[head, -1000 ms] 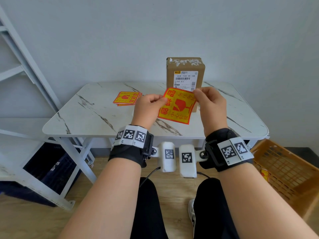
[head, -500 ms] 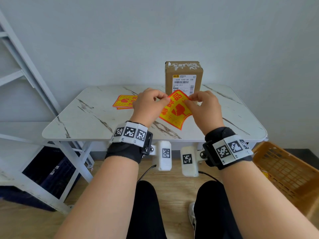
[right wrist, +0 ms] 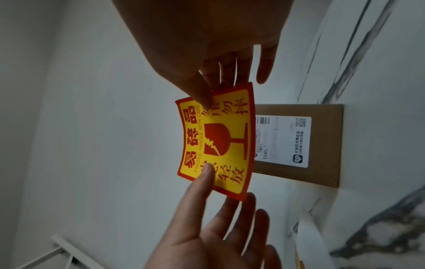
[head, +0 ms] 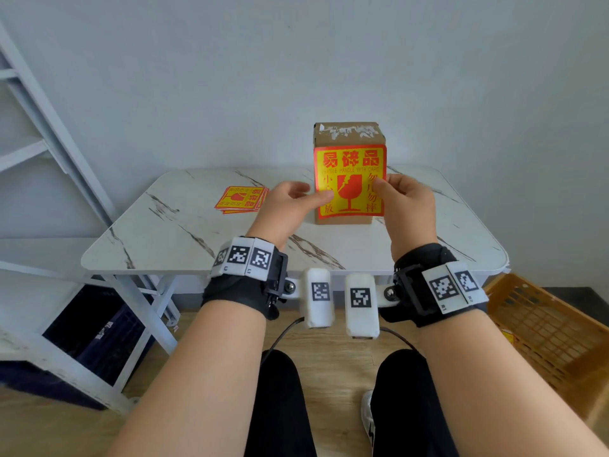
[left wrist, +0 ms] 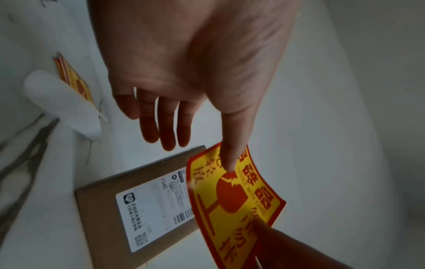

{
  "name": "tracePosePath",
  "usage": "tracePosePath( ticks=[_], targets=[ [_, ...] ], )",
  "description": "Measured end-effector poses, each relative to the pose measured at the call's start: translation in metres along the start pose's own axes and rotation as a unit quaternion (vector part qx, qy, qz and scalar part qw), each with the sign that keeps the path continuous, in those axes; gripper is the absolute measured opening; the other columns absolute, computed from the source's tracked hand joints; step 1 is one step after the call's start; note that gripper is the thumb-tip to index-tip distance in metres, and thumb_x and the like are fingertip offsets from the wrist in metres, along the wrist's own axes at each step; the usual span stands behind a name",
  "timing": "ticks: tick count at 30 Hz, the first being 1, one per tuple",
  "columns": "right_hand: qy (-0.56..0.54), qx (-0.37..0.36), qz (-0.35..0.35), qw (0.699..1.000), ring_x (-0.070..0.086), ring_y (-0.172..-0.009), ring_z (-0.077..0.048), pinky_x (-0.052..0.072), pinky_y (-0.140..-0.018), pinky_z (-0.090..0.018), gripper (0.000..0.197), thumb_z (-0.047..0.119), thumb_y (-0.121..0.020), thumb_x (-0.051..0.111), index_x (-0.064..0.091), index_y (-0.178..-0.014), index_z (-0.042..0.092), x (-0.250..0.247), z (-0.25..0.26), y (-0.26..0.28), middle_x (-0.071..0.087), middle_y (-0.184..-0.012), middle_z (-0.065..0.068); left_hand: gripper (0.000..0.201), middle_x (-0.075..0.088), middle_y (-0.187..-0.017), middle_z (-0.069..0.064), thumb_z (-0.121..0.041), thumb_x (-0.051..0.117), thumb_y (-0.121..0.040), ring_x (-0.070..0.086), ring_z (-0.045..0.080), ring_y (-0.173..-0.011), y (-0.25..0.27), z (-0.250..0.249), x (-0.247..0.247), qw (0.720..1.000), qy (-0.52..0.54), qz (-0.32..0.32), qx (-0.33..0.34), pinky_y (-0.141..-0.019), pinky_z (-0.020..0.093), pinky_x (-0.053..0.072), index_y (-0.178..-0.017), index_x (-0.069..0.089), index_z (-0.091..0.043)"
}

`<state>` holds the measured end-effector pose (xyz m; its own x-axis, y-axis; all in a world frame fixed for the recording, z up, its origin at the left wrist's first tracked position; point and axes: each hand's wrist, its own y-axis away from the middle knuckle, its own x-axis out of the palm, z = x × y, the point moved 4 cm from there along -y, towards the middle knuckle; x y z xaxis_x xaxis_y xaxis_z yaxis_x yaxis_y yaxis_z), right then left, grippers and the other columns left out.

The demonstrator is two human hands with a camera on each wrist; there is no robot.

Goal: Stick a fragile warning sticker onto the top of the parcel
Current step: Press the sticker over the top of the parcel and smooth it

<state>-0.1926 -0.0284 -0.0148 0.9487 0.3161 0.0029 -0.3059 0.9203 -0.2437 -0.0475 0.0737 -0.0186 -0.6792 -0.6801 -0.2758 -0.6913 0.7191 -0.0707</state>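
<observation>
The sticker (head: 349, 183), tilted low a second ago, is now held upright before the parcel (head: 348, 135), pinched by the left hand (head: 290, 206) and right hand (head: 403, 201). Still unstuck though, so the top isn't reached yet.

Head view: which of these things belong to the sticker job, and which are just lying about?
In the job:
- sticker, held up in front of the parcel
- parcel, standing on the table
- left hand and right hand, each pinching a side edge

Lying about:
- spare stickers on the table
- orange basket on the floor
- white shelf frame
</observation>
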Motion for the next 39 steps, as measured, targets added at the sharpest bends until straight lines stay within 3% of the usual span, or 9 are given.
tracePosePath(
  ticks=[5,10,13,15,19,24,26,30,39],
  targets=[
    [-0.023,0.002,0.02,1.0,0.062,-0.077,-0.023,0.054,-0.081,-0.048,0.017,0.017,-0.082,0.061,0.065,-0.066,0.02,-0.001,0.005,-0.007,0.067,-0.08,-0.012,0.018,0.068,-0.094,-0.007,-0.027,0.063,-0.091,0.058,-0.002,-0.082,0.0,-0.007,0.002,0.999,-0.002,-0.033,0.032,-0.068,0.012,0.038,-0.099,0.071,-0.014],
    [-0.007,-0.027,-0.009,1.0,0.061,-0.075,-0.012,0.053,-0.066,-0.017,0.02,0.005,-0.089,0.053,0.067,-0.086,0.019,-0.008,0.01,-0.02,0.068,-0.093,-0.008,0.015,0.064,-0.081,-0.012,-0.026,0.06,-0.093,0.056,-0.001,-0.078,-0.004,-0.02,0.002,1.0,0.006,0.002,0.027,-0.072,0.019,0.037,-0.096,0.07,-0.015],
    [0.003,-0.056,-0.051,0.997,0.06,-0.083,-0.01,0.055,-0.074,-0.022,0.028,0.01,-0.089,0.054,0.065,-0.108,0.026,-0.009,0.016,-0.026,0.061,-0.11,-0.007,0.015,0.066,-0.08,-0.012,-0.024,0.058,-0.095,0.057,-0.002,-0.076,-0.01,-0.03,0.007,0.999,0.005,0.018,0.037,-0.067,0.015,0.037,-0.09,0.069,-0.016],
    [-0.009,-0.068,-0.053,0.996,0.056,-0.079,-0.005,0.048,-0.068,-0.011,0.041,0.012,-0.09,0.056,0.055,-0.127,0.029,-0.009,0.02,-0.03,0.057,-0.107,-0.005,0.014,0.064,-0.08,-0.01,-0.022,0.057,-0.095,0.055,-0.001,-0.075,-0.015,-0.038,0.005,0.999,0.015,0.004,0.043,-0.066,0.014,0.037,-0.093,0.067,-0.014],
    [0.003,-0.073,-0.026,0.997,0.06,-0.077,-0.004,0.046,-0.058,-0.005,0.04,0.022,-0.089,0.064,0.055,-0.128,0.024,-0.01,0.029,-0.044,0.066,-0.097,-0.006,0.014,0.06,-0.078,-0.01,-0.021,0.057,-0.095,0.051,-0.003,-0.072,-0.027,-0.051,-0.002,0.998,0.033,-0.016,0.047,-0.067,0.018,0.037,-0.098,0.067,-0.011],
    [0.029,-0.079,-0.026,0.996,0.058,-0.066,-0.003,0.043,-0.056,-0.011,0.022,0.018,-0.084,0.069,0.058,-0.103,0.015,-0.003,0.036,-0.061,0.064,-0.079,0.003,0.024,0.06,-0.072,-0.008,-0.023,0.057,-0.095,0.051,0.002,-0.068,-0.044,-0.068,-0.001,0.997,0.026,-0.009,0.065,-0.064,0.017,0.036,-0.074,0.066,-0.015],
    [0.041,-0.087,-0.042,0.994,0.058,-0.074,-0.008,0.044,-0.057,-0.007,0.021,0.019,-0.083,0.07,0.056,-0.098,0.015,-0.002,0.037,-0.068,0.062,-0.087,0.002,0.029,0.06,-0.07,-0.007,-0.024,0.057,-0.095,0.051,0.004,-0.068,-0.052,-0.073,0.002,0.997,0.018,-0.007,0.072,-0.066,0.018,0.038,-0.067,0.062,-0.019],
    [0.086,-0.065,-0.044,0.993,0.059,-0.091,-0.014,0.045,-0.07,-0.023,0.03,0.035,-0.087,0.062,0.055,-0.11,0.016,-0.001,0.036,-0.081,0.061,-0.109,-0.003,0.026,0.065,-0.076,-0.006,-0.024,0.054,-0.096,0.057,0.004,-0.071,-0.063,-0.081,0.002,0.996,0.036,0.013,0.082,-0.068,0.021,0.039,-0.072,0.063,-0.02],
    [0.034,-0.068,-0.034,0.997,0.062,-0.068,-0.005,0.049,-0.064,-0.019,0.016,0.011,-0.085,0.066,0.063,-0.1,0.011,0.004,0.033,-0.089,0.065,-0.074,0.005,0.024,0.063,-0.073,-0.008,-0.023,0.054,-0.096,0.059,-0.009,-0.056,-0.069,-0.09,0.002,0.994,0.005,0.023,0.105,-0.056,0.006,0.043,-0.074,0.063,-0.019]
  ],
)
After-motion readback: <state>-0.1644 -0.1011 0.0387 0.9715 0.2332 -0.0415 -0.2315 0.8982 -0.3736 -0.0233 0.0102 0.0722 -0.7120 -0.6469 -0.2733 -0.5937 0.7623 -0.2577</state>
